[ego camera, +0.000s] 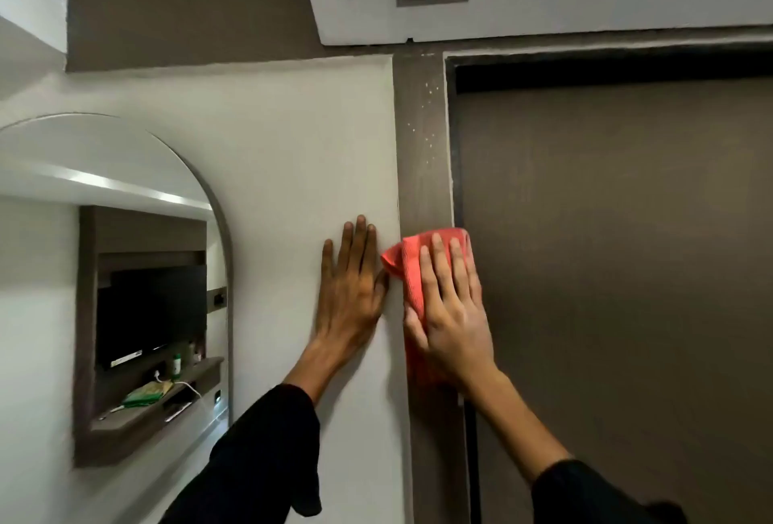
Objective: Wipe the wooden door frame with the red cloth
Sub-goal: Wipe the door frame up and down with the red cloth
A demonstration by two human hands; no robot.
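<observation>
The wooden door frame (422, 155) runs as a brown vertical strip between a pale wall and a brown door, with small white specks on its upper part. My right hand (449, 314) lies flat on the red cloth (408, 264) and presses it against the frame at mid height. The cloth bunches above and left of the fingers and hangs below the palm. My left hand (353, 285) rests flat on the wall just left of the frame, fingers pointing up and holding nothing.
A brown door (619, 272) fills the right side. A white air conditioner (543, 0) hangs just above the frame's top. To the left an arched mirror (125, 255) reflects a television and a shelf with small items.
</observation>
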